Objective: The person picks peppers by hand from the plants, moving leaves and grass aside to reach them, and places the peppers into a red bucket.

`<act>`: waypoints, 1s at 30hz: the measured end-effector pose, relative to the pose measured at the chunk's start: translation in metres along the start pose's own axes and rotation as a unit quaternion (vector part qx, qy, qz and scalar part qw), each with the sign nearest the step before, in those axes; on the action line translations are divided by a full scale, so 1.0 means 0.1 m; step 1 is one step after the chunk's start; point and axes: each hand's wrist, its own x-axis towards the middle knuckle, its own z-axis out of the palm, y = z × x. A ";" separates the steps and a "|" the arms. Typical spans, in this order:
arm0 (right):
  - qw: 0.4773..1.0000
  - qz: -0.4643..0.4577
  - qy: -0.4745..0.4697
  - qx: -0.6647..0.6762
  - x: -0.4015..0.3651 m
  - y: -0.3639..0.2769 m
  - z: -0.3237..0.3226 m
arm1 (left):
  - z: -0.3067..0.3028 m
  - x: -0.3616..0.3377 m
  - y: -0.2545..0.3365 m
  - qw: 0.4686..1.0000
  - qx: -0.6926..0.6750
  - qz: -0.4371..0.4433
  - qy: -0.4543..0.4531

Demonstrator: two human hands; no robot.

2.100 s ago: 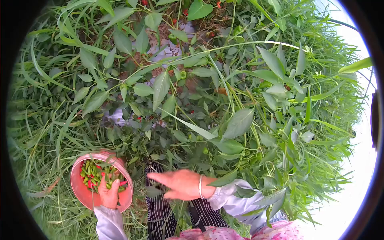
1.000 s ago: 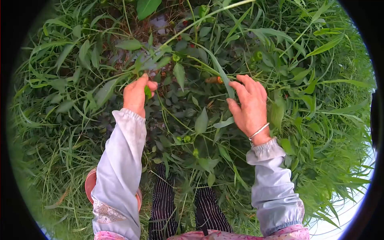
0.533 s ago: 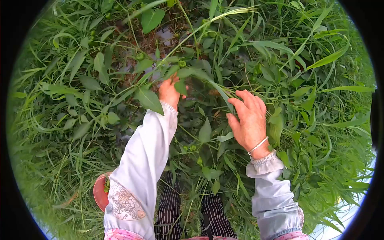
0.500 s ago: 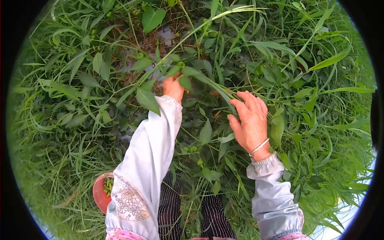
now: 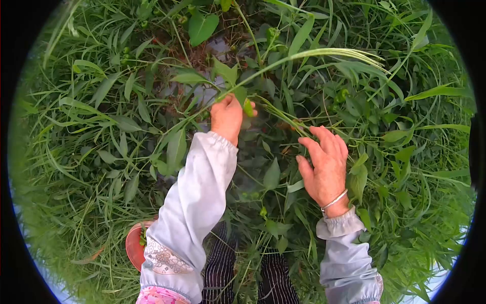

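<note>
My left hand [image 5: 228, 117] is closed among the leaves of a pepper plant [image 5: 226, 72], with its fingers bent round the foliage. A small bright yellow-green piece [image 5: 248, 107] shows at its fingertips; leaves partly cover the grip. A long grass stalk [image 5: 283, 60] with a drooping seed head arches across just above this hand. To the right, my right hand [image 5: 325, 164] is open, its fingers loosely curved and thumb apart, fingertips close to thin green stems [image 5: 286, 117]. A bracelet [image 5: 334, 201] circles that wrist.
A reddish bucket [image 5: 135, 247] with green pods inside stands in the grass at lower left, partly behind my left sleeve [image 5: 195, 187]. My striped trouser legs [image 5: 220, 263] are at the bottom. Dense grass and leafy plants surround both hands; patches of shiny ground sheet [image 5: 218, 46] show ahead.
My left hand has shifted slightly right and down in view, turning the leaves by its fingers. The grass stalk now arches further right. My right hand has moved slightly right and down, still open.
</note>
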 end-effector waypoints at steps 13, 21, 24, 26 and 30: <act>1.000 -0.002 -0.008 -0.023 -0.02 0.00 0.04 | -0.36 0.47 -0.41 0.990 -0.046 -0.024 0.131; 1.000 0.005 -0.005 -0.014 -0.02 -0.02 0.03 | -0.40 0.77 -0.34 0.972 0.121 -0.081 0.184; 1.000 0.013 -0.004 -0.004 -0.03 -0.02 0.01 | -0.48 0.58 -0.29 0.979 0.050 -0.145 0.136; 1.000 0.016 -0.003 0.003 -0.02 -0.03 0.00 | -0.58 0.44 -0.27 0.978 -0.032 -0.194 0.074; 1.000 0.020 -0.009 0.006 -0.02 -0.03 -0.02 | -0.40 -0.05 0.16 0.964 0.008 -0.247 -0.098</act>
